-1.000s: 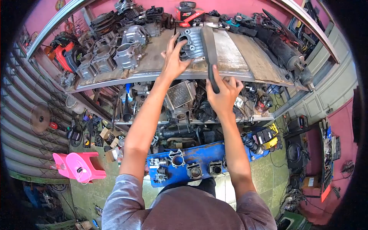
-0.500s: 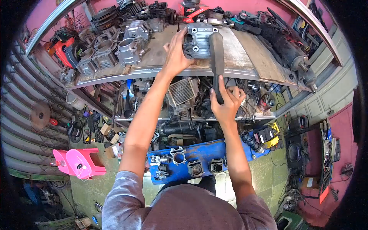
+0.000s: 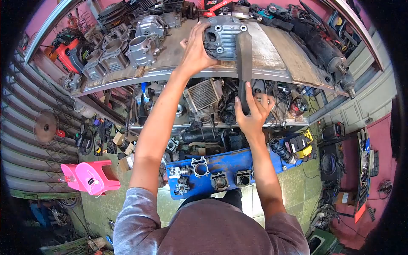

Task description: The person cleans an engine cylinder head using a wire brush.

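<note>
Gripping the finned engine cover [image 3: 223, 36] with the left hand [image 3: 196, 49], right hand [image 3: 253, 111] wrapped round the file [image 3: 244, 53] that lies across that cover. Looks mid-filing to me, can't tell how much is left.

The finned engine cover [image 3: 225, 36] is cast metal, dull grey and kinda grimy. The flat tool [image 3: 244, 55] looks dark and matt. The bench top [image 3: 276, 55] is worn, scratched sheet metal, and the pink stool [image 3: 91, 178] is smooth, shiny plastic.
</note>
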Demonstrator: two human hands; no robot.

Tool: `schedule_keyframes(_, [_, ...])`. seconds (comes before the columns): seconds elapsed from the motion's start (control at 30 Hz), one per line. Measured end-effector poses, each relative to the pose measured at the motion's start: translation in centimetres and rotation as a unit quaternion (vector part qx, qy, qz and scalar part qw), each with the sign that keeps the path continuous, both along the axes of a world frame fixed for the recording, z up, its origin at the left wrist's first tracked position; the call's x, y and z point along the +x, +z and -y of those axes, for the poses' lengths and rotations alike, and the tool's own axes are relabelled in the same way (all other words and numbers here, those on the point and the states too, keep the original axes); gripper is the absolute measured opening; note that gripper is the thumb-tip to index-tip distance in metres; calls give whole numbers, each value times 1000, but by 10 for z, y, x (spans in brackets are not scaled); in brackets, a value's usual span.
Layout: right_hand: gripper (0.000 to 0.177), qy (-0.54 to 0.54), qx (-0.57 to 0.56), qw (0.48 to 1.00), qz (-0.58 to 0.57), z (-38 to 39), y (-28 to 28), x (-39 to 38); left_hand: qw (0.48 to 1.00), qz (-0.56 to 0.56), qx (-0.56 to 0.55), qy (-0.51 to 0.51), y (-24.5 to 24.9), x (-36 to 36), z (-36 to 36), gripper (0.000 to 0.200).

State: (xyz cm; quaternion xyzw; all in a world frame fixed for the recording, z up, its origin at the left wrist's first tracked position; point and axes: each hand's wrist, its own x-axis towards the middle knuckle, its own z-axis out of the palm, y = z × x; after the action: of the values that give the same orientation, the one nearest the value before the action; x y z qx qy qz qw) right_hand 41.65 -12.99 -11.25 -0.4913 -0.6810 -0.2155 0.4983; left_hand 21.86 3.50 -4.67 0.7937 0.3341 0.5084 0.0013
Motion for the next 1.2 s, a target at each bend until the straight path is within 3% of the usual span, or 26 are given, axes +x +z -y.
schedule_keyframes(0.07, [62,11,20,1000,6,-3,6,-2,996,-3,-74,44,1,1,2,121])
schedule_keyframes(0.3, [66,-56,51,989,130,-35,62,-24,999,10,-23,25,-8,-3,-15,118])
schedule_keyframes(0.47, [64,-36,5,993,115,-1,19,-6,997,22,-68,19,-10,-2,-15,118])
schedule_keyframes(0.7, [67,-32,59,988,140,-29,56,-33,991,41,-122,30,-15,1,-25,122])
schedule_keyframes(0.8, [65,-24,52,990,126,-18,34,-28,989,12,-139,41,-13,0,-24,123])
schedule_keyframes(0.87, [65,-18,6,993,114,0,19,-25,992,15,-125,31,-7,-1,-16,124])
schedule_keyframes(1.1, [65,-22,39,994,97,-22,46,-41,994,31,-105,31,-19,1,-33,124])
schedule_keyframes(1.2, [64,-11,8,997,81,0,28,-35,995,31,-90,14,-14,0,-17,120])
